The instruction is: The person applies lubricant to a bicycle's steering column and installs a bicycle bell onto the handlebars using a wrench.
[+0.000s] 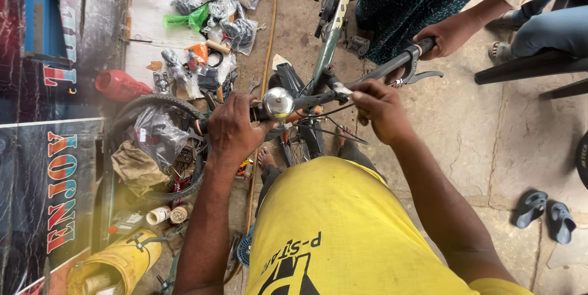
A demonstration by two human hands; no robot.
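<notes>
Gripping the near end of the bicycle handlebar (318, 96), the left hand (236, 126) is closed tight round the grip, with a shiny round bell (277, 103) just beside its knuckles. To its right, past the stem, the right hand (381, 108) pinches narrow on a small metal piece at the bar, brake cables running under its fingers. Beyond the right hand, another person's hand (450, 33) holds the far grip above a brake lever (422, 76), and a loose tyre (160, 145) lies left of the left hand
</notes>
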